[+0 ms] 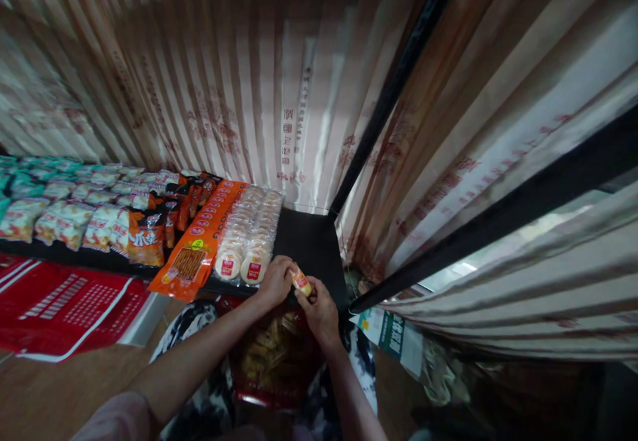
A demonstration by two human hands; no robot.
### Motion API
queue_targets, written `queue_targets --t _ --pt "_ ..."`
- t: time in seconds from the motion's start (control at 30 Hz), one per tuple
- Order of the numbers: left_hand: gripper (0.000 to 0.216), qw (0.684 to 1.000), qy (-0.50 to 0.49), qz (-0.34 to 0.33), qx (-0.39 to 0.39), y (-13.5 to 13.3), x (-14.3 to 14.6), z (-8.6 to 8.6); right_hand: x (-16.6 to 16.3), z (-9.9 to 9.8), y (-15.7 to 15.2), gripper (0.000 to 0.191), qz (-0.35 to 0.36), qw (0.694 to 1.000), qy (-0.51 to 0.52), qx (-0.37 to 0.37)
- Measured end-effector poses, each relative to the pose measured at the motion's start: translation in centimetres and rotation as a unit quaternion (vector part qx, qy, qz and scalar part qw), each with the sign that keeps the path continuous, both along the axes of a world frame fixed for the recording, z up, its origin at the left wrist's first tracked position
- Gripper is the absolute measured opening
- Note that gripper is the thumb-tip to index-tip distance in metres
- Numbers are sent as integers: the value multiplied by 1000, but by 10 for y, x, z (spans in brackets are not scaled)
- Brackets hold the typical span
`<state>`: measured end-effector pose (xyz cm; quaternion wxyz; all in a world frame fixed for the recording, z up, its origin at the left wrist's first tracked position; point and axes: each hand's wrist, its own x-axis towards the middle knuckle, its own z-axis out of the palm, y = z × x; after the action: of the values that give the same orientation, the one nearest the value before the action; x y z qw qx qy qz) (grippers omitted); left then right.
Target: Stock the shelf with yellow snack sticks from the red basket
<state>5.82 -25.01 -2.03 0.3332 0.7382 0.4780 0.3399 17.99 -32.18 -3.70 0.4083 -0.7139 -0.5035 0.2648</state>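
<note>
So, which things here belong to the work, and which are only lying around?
Apparently in use:
small wrapped packet, held in left hand and right hand
red tub

Seemingly aside:
large orange packet
round snack packs
red printed sheet

Left hand, right hand: apparent pinches

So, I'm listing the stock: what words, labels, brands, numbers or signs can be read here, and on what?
Orange-and-black packet: perhaps "爪"; the rest is blurred.
Held snack: print too small.
Round biscuits: red labels, too small.
Orange pouch: print unreadable.
White packets: blurred lettering.
Red sheet: white rows, too blurred.
Curtain: characters too blurred.
Leaflet: white characters, blurred.
No brand or number is legible.
</note>
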Motion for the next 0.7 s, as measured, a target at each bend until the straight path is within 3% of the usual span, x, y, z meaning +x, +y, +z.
queue_targets --t 0.1,0.2,0.43,0.7 --pt "24 999 19 -39 -3 14 7 4 5 5 10 28 11 993 -115 -37" --pt "27 998 36 -51 -8 28 13 8 4 5 23 26 5 985 -166 -54" --pt "30 998 54 -10 -21 53 27 4 -1 -4 54 27 -39 965 -256 -39" --pt "34 995 19 79 -61 45 44 -13 2 -9 85 29 -56 974 -207 -76"
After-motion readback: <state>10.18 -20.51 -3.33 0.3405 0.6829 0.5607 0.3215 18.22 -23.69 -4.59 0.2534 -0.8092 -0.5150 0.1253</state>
